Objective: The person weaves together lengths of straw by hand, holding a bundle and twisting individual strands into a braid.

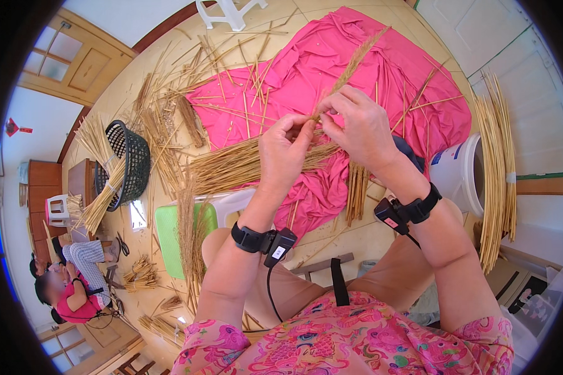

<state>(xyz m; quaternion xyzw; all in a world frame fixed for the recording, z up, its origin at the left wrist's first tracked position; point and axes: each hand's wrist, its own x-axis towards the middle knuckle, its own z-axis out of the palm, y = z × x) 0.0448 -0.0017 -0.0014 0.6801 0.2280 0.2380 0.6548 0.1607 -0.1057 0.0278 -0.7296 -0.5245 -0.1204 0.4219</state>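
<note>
My left hand (287, 149) pinches the lower part of a dry, feathery plant plume (357, 60) between thumb and fingers. Close beside it, my right hand (356, 125) grips the same plume a little higher up. The plume's tip points up and to the right, over a pink cloth (309, 61) spread on the floor. Beneath my hands lies a long bundle of dry stalks (230, 164), partly hidden by them. Dark bands with small devices are strapped to both wrists.
A green stool top (166, 236) stands at the left with feathery stalks (191, 225) across it. A dark plastic basket (143, 161) holds stalk bundles. At the right are a white bucket (455, 168) and upright stalks (497, 178). A person (77, 297) sits at the far left.
</note>
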